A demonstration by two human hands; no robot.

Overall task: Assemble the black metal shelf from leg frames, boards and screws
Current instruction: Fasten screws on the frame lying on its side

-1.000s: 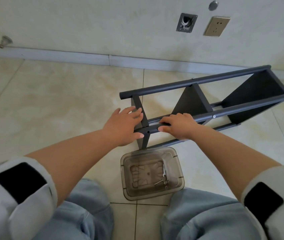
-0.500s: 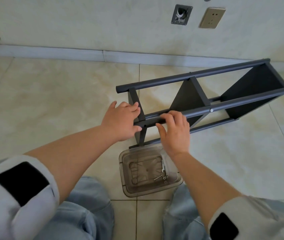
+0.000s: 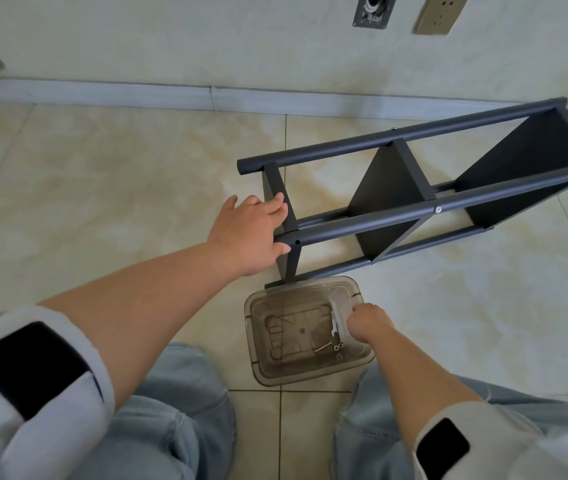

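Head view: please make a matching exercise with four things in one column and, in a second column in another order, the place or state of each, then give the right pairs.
Things:
1. left hand
2. right hand
3. black shelf
4. wall socket

Places or states:
A. lying on its side on the tiled floor
B. reaching into the clear plastic bin
C. on the wall, at the top of the picture
D. resting on the shelf's near end

Pairs: 1-D, 2-B, 3-A, 4-C
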